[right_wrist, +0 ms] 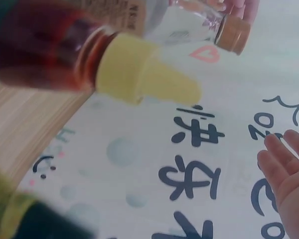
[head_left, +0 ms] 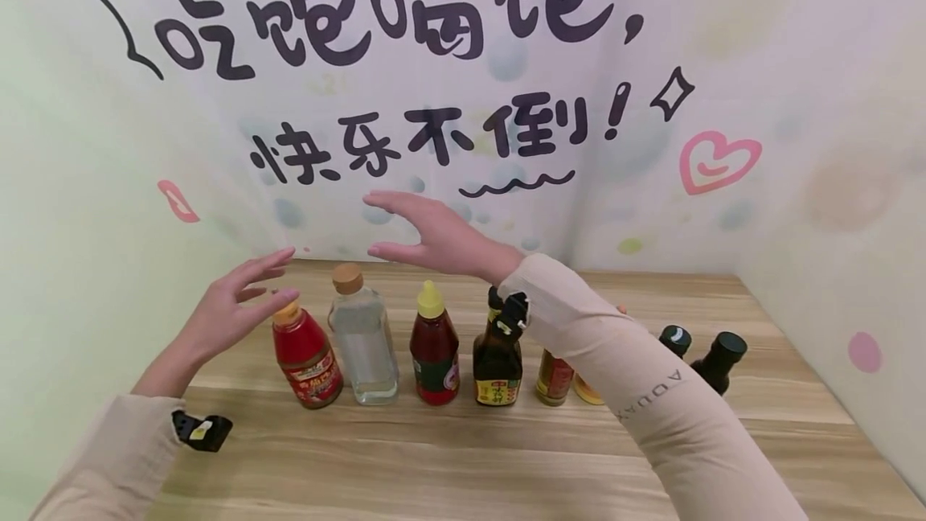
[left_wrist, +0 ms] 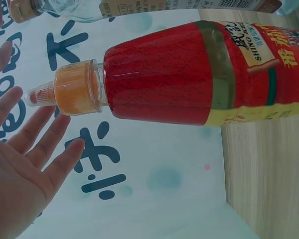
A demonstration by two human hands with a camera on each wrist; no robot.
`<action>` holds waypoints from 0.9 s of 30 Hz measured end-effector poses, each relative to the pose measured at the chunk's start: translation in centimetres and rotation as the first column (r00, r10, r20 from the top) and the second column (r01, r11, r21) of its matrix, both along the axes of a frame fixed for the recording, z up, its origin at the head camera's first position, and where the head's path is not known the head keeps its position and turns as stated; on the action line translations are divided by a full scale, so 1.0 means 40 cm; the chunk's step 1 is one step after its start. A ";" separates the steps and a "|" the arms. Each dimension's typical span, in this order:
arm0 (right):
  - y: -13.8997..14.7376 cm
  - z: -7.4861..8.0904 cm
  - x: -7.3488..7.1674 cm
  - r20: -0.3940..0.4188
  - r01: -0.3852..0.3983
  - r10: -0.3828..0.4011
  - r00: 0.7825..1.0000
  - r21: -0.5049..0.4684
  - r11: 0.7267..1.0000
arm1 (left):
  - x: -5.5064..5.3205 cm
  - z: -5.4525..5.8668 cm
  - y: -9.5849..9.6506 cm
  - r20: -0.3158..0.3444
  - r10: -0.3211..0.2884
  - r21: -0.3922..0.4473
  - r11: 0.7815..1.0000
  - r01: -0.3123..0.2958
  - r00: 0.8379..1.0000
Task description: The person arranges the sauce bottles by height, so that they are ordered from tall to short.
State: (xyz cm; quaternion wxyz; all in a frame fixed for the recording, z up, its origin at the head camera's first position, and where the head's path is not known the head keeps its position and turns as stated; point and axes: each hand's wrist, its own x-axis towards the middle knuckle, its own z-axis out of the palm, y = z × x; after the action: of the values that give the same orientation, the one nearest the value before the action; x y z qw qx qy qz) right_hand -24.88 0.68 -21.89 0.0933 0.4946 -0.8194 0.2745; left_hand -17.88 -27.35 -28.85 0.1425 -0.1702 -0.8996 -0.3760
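My left hand (head_left: pixel 230 313) hovers with its fingers spread by the orange cap of a red sauce bottle (head_left: pixel 304 348). In the left wrist view, no finger is curled round that cap (left_wrist: pixel 78 88). My right hand (head_left: pixel 452 241) is raised in front of the wall, above the row of bottles, its fingers stretched out to the left and holding nothing. Below it stand a clear bottle (head_left: pixel 365 344) with a brown cap and a dark red squeeze bottle (head_left: pixel 436 352) with a yellow nozzle cap. All of these bottles are upright.
Along the wooden table (head_left: pixel 405 465), the row continues right with a dark bottle (head_left: pixel 497 364) bearing a yellow label and a small red-labelled bottle (head_left: pixel 555 380). Two black-capped bottles, one dark bottle (head_left: pixel 719 360) among them, are partly behind my right sleeve. A printed white wall (head_left: pixel 463 79) closes the back.
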 end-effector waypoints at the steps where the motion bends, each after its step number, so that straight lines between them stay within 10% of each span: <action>1: -0.009 0.000 -0.002 0.009 -0.005 0.005 1.000 -0.003 1.000 | -0.001 0.001 0.000 0.006 -0.001 -0.001 1.000 0.001 1.000; 15: -0.106 -0.044 -0.013 0.259 -0.070 0.085 0.962 -0.069 0.995 | -0.013 -0.004 -0.006 0.114 -0.056 -0.037 0.997 0.061 0.992; 27: -0.142 -0.082 0.002 0.294 -0.067 0.059 0.954 0.019 0.998 | -0.023 -0.017 -0.009 0.105 -0.087 -0.028 0.995 0.091 0.991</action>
State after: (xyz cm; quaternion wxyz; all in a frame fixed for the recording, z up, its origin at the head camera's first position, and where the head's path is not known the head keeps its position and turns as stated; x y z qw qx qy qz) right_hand -24.79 -5.01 -25.19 -0.0452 0.4754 -0.8118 0.3361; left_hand -18.80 -27.70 -29.52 0.0758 -0.1927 -0.9033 -0.3758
